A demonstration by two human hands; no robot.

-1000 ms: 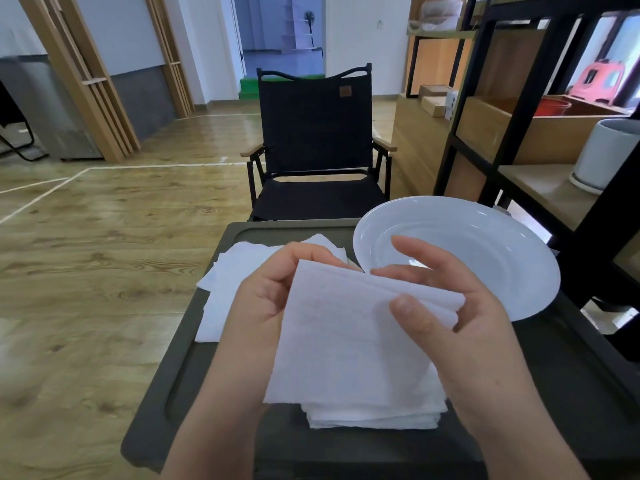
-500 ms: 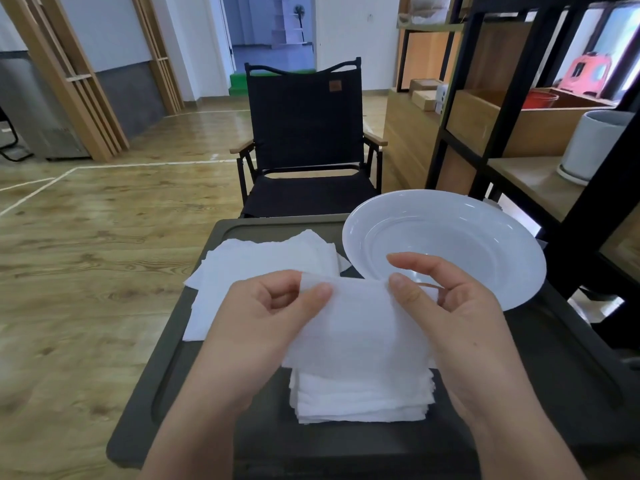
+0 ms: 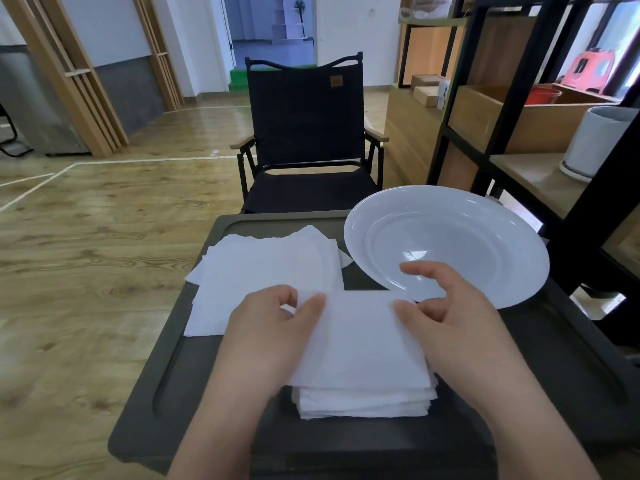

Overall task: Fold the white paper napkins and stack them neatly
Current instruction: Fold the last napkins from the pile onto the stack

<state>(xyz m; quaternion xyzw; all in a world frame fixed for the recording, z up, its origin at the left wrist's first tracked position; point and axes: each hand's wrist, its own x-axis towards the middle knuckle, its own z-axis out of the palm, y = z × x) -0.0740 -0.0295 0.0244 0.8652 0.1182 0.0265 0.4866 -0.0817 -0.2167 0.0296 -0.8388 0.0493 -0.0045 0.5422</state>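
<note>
**Folded napkin lowered onto the stack**

Nearest the camera, on the dark tray table (image 3: 145,403), sat the stack of folded napkins (image 3: 363,403), and everything else is placed from that stack. Directly over it, the folded napkin (image 3: 360,341) lay almost flat, its near edge roughly in line with the stack's front edge; half a second before it had been held higher and more upright, and a second before it was tilted up toward the camera. The left hand (image 3: 266,327) pinched the napkin's far left corner between thumb and curled fingers. The right hand (image 3: 446,306) pinched the far right corner with its thumb, the forefinger raised above.

That lowering suggests the fold was finished and the placing step nearly done; what seemed left was to let go and square the edges.

Beyond the stack and to its left lay the loose pile of unfolded napkins (image 3: 266,265), so more folding remained. Beyond the stack to the right rested a white plate (image 3: 485,237), its near rim just behind the right hand. Farther off stood a black folding chair (image 3: 304,133).
</note>
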